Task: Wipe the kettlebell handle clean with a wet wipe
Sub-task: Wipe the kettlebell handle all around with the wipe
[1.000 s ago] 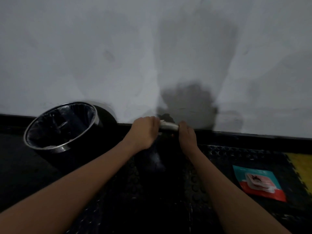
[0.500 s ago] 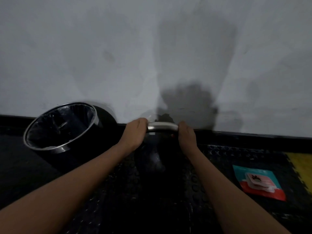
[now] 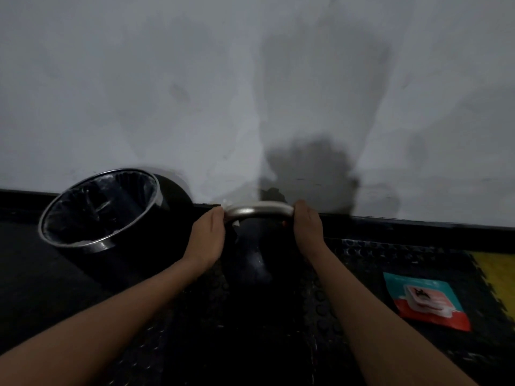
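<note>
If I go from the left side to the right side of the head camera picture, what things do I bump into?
Trash bin → left hand holding a wet wipe → kettlebell handle → right hand → wipe packet → yellow mat.

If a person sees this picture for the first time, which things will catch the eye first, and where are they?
The silver kettlebell handle shines at the centre, by the wall's foot, with the left hand holding a white wet wipe at its left end and the right hand gripping its right end. A lined black bin stands at left; a teal and red wipe packet lies on the mat at right.
</note>
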A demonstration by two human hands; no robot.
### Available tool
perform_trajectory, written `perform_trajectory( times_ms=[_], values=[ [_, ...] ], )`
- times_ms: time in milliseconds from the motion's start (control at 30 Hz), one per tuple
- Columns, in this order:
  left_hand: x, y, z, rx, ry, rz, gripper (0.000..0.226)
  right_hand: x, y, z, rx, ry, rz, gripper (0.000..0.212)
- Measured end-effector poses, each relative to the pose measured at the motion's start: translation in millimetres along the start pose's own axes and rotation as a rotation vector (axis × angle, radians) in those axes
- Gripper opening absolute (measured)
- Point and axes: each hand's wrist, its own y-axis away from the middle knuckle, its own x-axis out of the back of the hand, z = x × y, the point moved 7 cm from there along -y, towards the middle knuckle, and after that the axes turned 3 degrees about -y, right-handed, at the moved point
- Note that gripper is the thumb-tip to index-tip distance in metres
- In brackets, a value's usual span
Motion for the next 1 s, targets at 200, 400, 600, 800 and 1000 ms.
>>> perform_trajectory(
  times_ms=[200,400,600,800,1000],
  values=[
    [-6.0,-34.7,31.6,-0.045,-0.182,-0.18,0.03,2.4,-3.5,-0.5,0.047,0.06,-0.001,0.041],
    [-2.3,1.2,33.8,-0.25,0.08,-0.032,0.031,1.1,-4.1,4.8,-0.006,0.048,-0.052,0.034],
    [-1.7,-5.9,-1.3,0.09,0.11,-0.097,0.034,4.6,5.4,-0.4,0.018,0.055,0.047,0.045],
    [0.6,-41.0,31.3,-0.057,-0.357,-0.246,0.026,9.5,18.7,-0.4,-0.044,-0.03,0.136,0.05],
    [-11.7,-2.9,63.5,-0.47,-0.074,-0.026,0.032,10.0,24.5,-2.4,-0.05,-0.044,0.169,0.048]
  ],
)
